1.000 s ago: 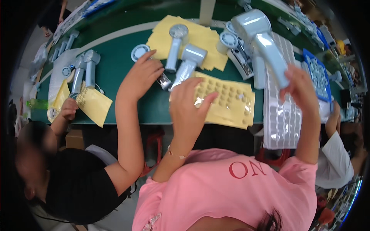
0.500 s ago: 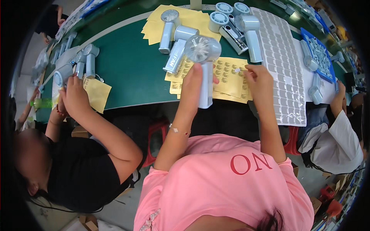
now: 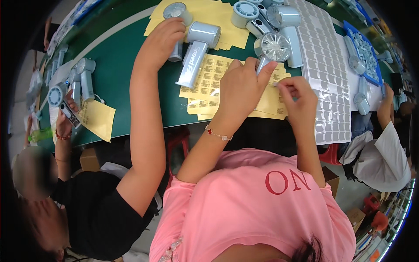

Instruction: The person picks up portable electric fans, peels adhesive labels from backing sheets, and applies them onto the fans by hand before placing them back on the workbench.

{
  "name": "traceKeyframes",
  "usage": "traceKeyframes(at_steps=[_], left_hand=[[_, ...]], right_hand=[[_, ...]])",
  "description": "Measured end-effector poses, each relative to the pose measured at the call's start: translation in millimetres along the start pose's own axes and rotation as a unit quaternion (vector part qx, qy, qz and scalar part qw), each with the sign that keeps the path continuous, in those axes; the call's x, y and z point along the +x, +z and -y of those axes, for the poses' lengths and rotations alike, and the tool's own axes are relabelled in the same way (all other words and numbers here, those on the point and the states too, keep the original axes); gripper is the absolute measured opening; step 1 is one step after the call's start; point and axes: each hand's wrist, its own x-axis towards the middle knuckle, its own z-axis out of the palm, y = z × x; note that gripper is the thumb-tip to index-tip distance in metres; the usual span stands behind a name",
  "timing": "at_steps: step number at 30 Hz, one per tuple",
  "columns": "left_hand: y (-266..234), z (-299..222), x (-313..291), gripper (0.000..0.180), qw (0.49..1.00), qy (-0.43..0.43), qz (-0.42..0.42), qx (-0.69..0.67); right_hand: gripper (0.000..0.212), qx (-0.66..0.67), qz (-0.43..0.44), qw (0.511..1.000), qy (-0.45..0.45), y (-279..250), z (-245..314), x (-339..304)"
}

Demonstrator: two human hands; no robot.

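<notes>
My left hand [image 3: 244, 87] grips a light-blue handheld fan by its handle, which my fingers mostly hide. The fan's clear, round head [image 3: 275, 46] shows above my thumb and leans to the right. Close by on the right, my right hand [image 3: 300, 98] is closed in a pinch, a small white sticker [image 3: 275, 84] at its fingertips. Both hands are over yellow label sheets [image 3: 205, 105] printed with small text. To the left, another light-blue handheld fan [image 3: 193, 63] lies on the sheets with its handle toward me.
A co-worker's hand [image 3: 168, 39] reaches in from the left onto a fan [image 3: 178, 12] at the back. Several fans [image 3: 245, 14] stand behind my hands. A grey sticker sheet [image 3: 325, 87] lies at right, beyond it a blue tray [image 3: 362, 52] of small parts.
My left hand has moved right and turned the fan, its head now near my right hand. The co-worker's arm has swung across to the fan at the back.
</notes>
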Motion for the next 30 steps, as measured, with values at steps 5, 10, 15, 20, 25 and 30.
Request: traceKeyframes(at_steps=[5,10,15,20,25,30], left_hand=[[-2.1,-1.0,1.5,0.053,1.0,-0.02,0.001,-0.001],[-2.6,-2.7,-0.5,0.052,1.0,-0.019,0.012,-0.008],[0.0,-2.5,4.3,0.05,1.0,-0.007,0.014,-0.007],[-4.3,-3.0,2.9,0.052,0.999,0.022,-0.031,0.033],[1.4,-2.1,4.8,0.051,0.999,0.027,-0.006,0.025],[-4.1,0.2,2.2,0.052,1.0,-0.016,0.01,-0.005]], right_hand=[[0.01,0.104,0.051,0.988,0.1,6.2,-5.3,10.6],[0.012,0.016,0.057,0.993,0.102,10.2,-1.3,13.8],[0.009,-0.044,0.057,0.995,0.062,9.6,2.4,17.2],[0.009,-0.036,0.049,0.998,0.018,16.9,15.5,18.8],[0.011,-0.051,0.033,0.998,-0.018,4.7,12.0,2.4],[0.008,0.128,0.087,0.986,0.058,-20.6,11.0,-12.1]])
